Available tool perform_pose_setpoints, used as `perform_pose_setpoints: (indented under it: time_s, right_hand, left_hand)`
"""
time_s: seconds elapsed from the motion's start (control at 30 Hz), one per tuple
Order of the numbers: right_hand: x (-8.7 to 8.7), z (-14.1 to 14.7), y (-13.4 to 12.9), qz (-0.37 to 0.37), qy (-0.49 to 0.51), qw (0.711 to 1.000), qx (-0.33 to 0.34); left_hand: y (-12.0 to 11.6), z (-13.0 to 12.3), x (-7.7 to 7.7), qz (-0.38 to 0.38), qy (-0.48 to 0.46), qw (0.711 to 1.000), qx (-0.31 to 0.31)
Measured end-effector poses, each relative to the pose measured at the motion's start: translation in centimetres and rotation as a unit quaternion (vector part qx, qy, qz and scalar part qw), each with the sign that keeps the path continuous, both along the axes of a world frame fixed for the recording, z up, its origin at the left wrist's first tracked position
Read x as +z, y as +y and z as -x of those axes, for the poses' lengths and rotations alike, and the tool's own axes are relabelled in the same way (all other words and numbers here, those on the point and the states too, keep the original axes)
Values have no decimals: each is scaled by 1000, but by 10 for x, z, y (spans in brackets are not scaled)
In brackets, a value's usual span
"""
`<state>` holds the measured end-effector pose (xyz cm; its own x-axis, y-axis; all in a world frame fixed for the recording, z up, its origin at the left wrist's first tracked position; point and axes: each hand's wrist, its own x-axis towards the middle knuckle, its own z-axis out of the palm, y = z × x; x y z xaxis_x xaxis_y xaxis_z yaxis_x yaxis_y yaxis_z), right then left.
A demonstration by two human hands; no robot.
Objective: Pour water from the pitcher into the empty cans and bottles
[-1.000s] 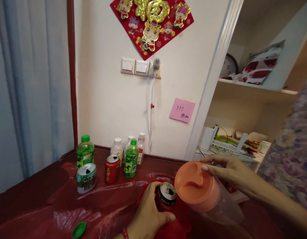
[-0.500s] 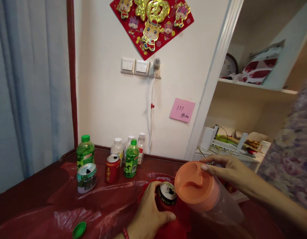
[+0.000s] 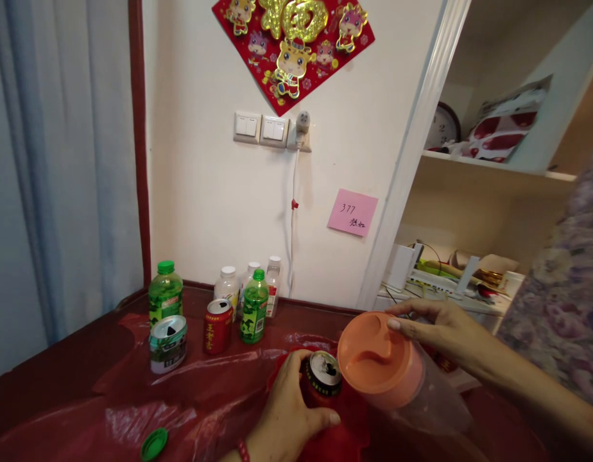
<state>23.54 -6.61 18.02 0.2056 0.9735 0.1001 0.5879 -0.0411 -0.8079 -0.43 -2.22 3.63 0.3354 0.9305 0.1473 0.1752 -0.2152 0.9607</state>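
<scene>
At the bottom centre of the frame, the left hand (image 3: 291,414) curls around the side of a dark-rimmed can (image 3: 324,374), its thumb in front and its opened top facing up. To the right of it, the right hand (image 3: 434,324) holds a clear pitcher (image 3: 441,401), thumb on the edge of its orange lid (image 3: 366,359); the pitcher tilts so that the lid faces the can and sits right beside its rim, though whether the two touch cannot be told. Under the can spreads a bright red object (image 3: 349,427), mostly hidden. Left of centre on the worktop (image 3: 51,378), partly covered by a plastic sheet (image 3: 190,391), stand a green-and-white can (image 3: 167,346), a red can (image 3: 217,330), a large green bottle (image 3: 165,292) and a smaller green bottle (image 3: 254,311), with three white-capped bottles behind, near the wall. A green cap (image 3: 154,444) lies at the lower left. A pink note (image 3: 353,212) is on the wall, right of centre.
</scene>
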Motion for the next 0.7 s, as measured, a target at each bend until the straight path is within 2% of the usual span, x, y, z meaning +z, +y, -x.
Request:
perform_pose_setpoints:
  time_s: [0.3,0.5,0.7]
  right_hand:
    - [9,8,-3,17,-16,1000,-4]
    - [3,4,-1,-12,8,1000,-1]
    - [1,2,-1,-44,26,998,37]
  left_hand:
    - [-1,1,0,-4,-8,1000,-3]
    - [-1,0,2,4,-2,1000,-1]
    - [-2,1,2,7,8,1000,5]
